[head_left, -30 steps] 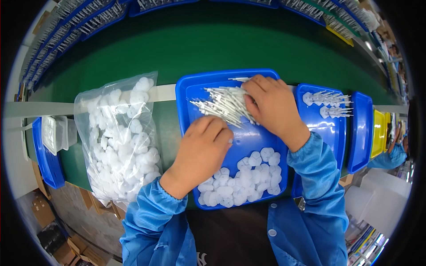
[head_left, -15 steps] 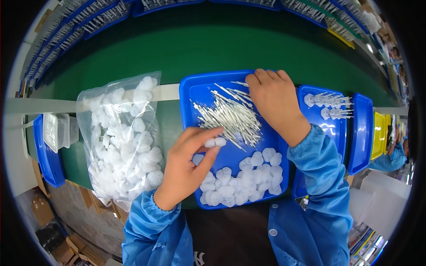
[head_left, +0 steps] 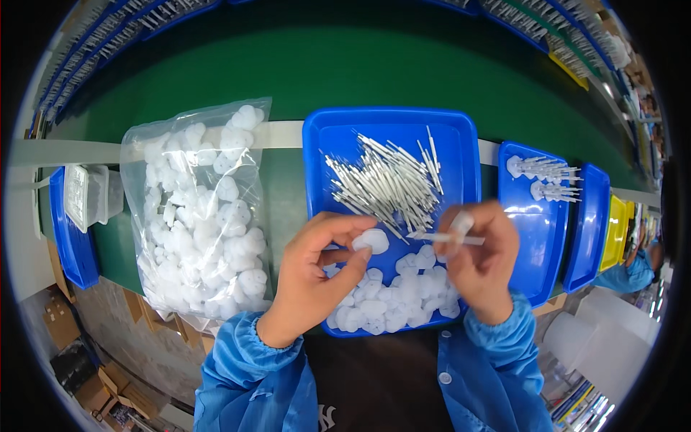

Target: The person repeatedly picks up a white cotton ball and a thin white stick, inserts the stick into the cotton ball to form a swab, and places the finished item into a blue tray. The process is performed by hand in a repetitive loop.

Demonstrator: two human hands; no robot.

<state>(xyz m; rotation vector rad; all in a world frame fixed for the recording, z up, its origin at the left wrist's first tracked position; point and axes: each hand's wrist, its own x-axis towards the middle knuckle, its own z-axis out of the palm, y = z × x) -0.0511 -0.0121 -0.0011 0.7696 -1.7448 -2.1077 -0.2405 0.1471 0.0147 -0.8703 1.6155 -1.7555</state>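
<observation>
My left hand [head_left: 309, 284] pinches a rounded white plastic piece [head_left: 374, 241] between thumb and fingertips. Facing it, my right hand [head_left: 484, 263] is closed on a thin white rod [head_left: 461, 239], whose tip points toward that piece with a small gap between them. Motion blurs the right fingers. Both hands are over a blue tray [head_left: 464, 133]. Inside the tray, a heap of thin white and grey rods [head_left: 385, 180] lies beyond the hands, and a pile of similar lobed white pieces [head_left: 389, 299] lies on the near side.
On the left lies a clear bag [head_left: 205, 216] full of white pieces, beside clear plastic boxes [head_left: 90, 194]. A second blue tray [head_left: 536, 237] at the right holds pieces with rods standing in them [head_left: 543, 173]. Several filled trays [head_left: 511, 21] line the green table's far edge.
My right hand has come back from the tray's far right edge toward my left hand, now with a rod in it. The left hand has turned its white piece broad side up.
</observation>
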